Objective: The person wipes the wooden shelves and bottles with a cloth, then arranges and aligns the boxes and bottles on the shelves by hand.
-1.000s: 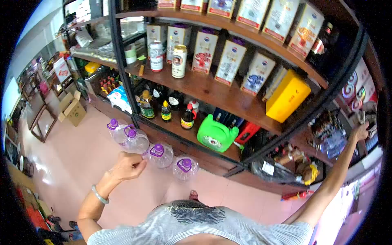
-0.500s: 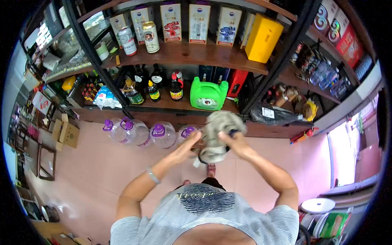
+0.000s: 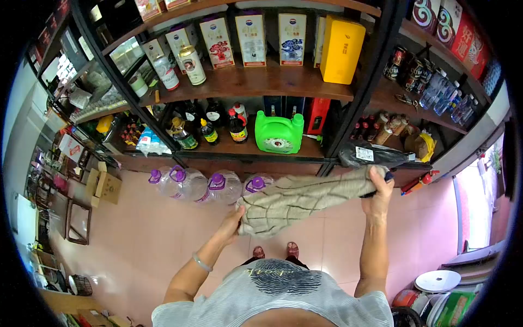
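A beige-grey checked cloth with dark lines is stretched out in the air in front of me, above the floor. Whether it is a garment or a plain cloth I cannot tell. My left hand grips its lower left end. At the higher right end, my right hand is closed around the fabric, thumb on top. A dark blue, nearly black part of the cloth shows beside that hand's fingers.
Ahead stands a wooden shelf with boxes, cans and bottles, among them a green jug and a yellow box. Large clear bottles with purple caps line the floor below. A cardboard box sits left, a white round lid lower right.
The cloth was bunched up between my hands and is now spread lengthwise. My right hand has moved right and my left hand slightly left and down. The view has shifted a little.
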A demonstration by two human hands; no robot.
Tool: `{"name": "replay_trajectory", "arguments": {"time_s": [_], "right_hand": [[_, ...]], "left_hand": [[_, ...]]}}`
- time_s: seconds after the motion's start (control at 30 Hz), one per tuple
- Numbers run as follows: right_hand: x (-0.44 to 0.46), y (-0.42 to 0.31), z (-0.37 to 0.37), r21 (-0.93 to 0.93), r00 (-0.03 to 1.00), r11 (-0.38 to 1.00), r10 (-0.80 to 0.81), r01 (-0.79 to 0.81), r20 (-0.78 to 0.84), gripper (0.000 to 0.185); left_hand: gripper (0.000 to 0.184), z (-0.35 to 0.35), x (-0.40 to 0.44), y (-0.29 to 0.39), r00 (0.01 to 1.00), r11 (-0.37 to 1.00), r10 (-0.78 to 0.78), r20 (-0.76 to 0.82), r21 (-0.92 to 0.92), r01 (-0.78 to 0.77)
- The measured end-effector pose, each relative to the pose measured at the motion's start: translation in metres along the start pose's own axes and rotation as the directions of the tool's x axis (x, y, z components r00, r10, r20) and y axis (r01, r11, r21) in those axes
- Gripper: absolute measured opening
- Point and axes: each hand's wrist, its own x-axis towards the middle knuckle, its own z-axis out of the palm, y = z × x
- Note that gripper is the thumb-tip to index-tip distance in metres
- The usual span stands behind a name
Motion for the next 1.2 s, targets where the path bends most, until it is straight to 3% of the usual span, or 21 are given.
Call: {"name": "replay_trajectory", "arguments": {"time_s": [0.13, 0.2, 0.23, 0.27, 0.3, 0.37, 0.47, 0.53, 0.57, 0.63, 0.67, 0.7, 0.77, 0.8, 0.87, 0.93, 1.0, 1.03, 1.1, 1.13, 1.2], "right_hand": [[0.021, -0.023, -0.032, -0.074, 0.999, 0.996, 0.041, -0.043, -0.027, 0.022], [0.036, -0.032, -0.049, -0.260, 0.988, 0.954, 0.153, -0.151, -0.014, 0.024], [0.041, -0.035, -0.055, -0.350, 0.976, 0.914, 0.215, -0.206, -0.012, 0.026], [0.042, -0.037, -0.057, -0.653, 0.968, 0.716, 0.210, -0.247, -0.136, 0.030], [0.054, -0.042, -0.067, -0.726, 0.921, 0.681, 0.338, -0.098, 0.192, 0.030], [0.074, -0.037, -0.084, -0.943, 0.815, 0.320, 0.520, 0.093, 0.257, 0.033], [0.078, 0.004, -0.101, -0.907, 0.880, 0.077, 0.220, 0.414, 0.420, 0.032], [0.070, 0.007, -0.073, -0.874, 0.853, 0.223, 0.213, 0.432, 0.477, 0.034], [0.065, 0.010, -0.055, -0.847, 0.838, 0.295, 0.201, 0.442, 0.507, 0.035], [0.050, 0.029, -0.038, -0.832, 0.699, 0.248, 0.454, 0.497, 0.553, 0.036], [0.034, 0.037, -0.018, -0.724, 0.508, 0.193, 0.595, 0.662, 0.623, 0.038], [0.019, 0.042, -0.008, -0.580, 0.302, 0.160, 0.727, 0.799, 0.617, 0.041], [0.004, 0.059, -0.028, -0.273, -0.029, 0.620, 0.431, 0.736, 0.902, 0.046], [0.015, 0.058, -0.031, -0.434, 0.087, 0.696, 0.474, 0.572, 0.876, 0.051], [0.047, 0.051, -0.046, -0.645, 0.261, 0.749, 0.599, 0.152, 0.757, 0.060], [0.074, 0.086, -0.085, -0.720, 0.605, 0.686, 0.617, -0.101, 0.503, 0.062], [0.083, 0.107, -0.115, -0.470, 0.644, 0.629, 0.749, -0.619, 0.154, 0.057], [0.082, 0.117, -0.125, -0.243, 0.578, 0.559, 0.816, -0.793, -0.011, 0.055], [0.073, 0.138, -0.141, -0.221, 0.555, 0.532, 0.830, -0.818, -0.059, 0.075], [0.067, 0.146, -0.145, -0.206, 0.542, 0.518, 0.836, -0.830, -0.084, 0.086], [0.053, 0.148, -0.139, -0.074, 0.706, 0.707, 0.707, -0.704, 0.037, 0.080]], "left_hand": [[0.040, 0.019, -0.001, -0.018, 0.985, 0.887, 0.168, -0.030, 0.441, -0.138], [0.040, 0.042, -0.009, -0.008, 0.969, 0.786, 0.244, -0.037, 0.593, -0.175], [0.038, 0.050, -0.007, -0.004, 0.975, 0.817, 0.221, -0.037, 0.552, -0.165], [0.037, 0.056, -0.005, -0.001, 0.979, 0.848, 0.200, -0.038, 0.508, -0.153], [0.035, 0.062, -0.004, 0.001, 0.983, 0.877, 0.180, -0.040, 0.459, -0.141], [0.032, 0.084, -0.008, 0.005, 0.956, 0.868, 0.291, 0.037, 0.411, -0.280], [0.034, 0.087, -0.005, -0.007, 0.950, 0.860, 0.307, 0.061, 0.409, -0.305], [0.039, 0.067, 0.013, -0.028, 0.990, 0.889, 0.140, -0.006, 0.441, -0.123], [0.039, 0.067, 0.020, -0.038, 0.995, 0.986, 0.065, -0.070, 0.160, -0.053], [0.042, 0.079, 0.036, -0.052, 0.989, 0.905, -0.107, -0.106, -0.423, 0.053], [0.050, 0.087, 0.043, -0.056, 0.979, 0.856, -0.116, -0.165, -0.517, 0.014], [0.052, 0.103, 0.046, -0.047, 0.992, 0.818, -0.112, -0.065, -0.573, 0.054], [0.058, 0.136, 0.039, -0.028, 0.986, 0.725, -0.094, 0.138, -0.669, 0.163], [0.062, 0.134, 0.049, -0.027, 0.969, 0.782, -0.036, 0.244, -0.597, 0.179], [0.050, 0.115, 0.081, -0.033, 0.990, 0.888, -0.052, 0.128, -0.448, 0.104], [0.042, 0.106, 0.100, -0.028, 0.990, 0.928, -0.118, 0.074, -0.346, 0.137], [0.040, 0.114, 0.119, -0.010, 0.981, 0.931, -0.093, 0.169, -0.335, 0.146], [0.043, 0.133, 0.116, 0.005, 0.984, 0.974, -0.056, 0.169, -0.209, 0.091], [0.048, 0.200, 0.087, 0.040, 0.982, 0.999, 0.020, 0.186, 0.045, -0.029], [0.053, 0.217, 0.081, 0.046, 0.957, 0.998, -0.047, 0.286, 0.063, 0.031], [0.051, 0.240, 0.069, 0.071, 0.864, 0.974, -0.150, 0.480, 0.222, 0.046]]}}
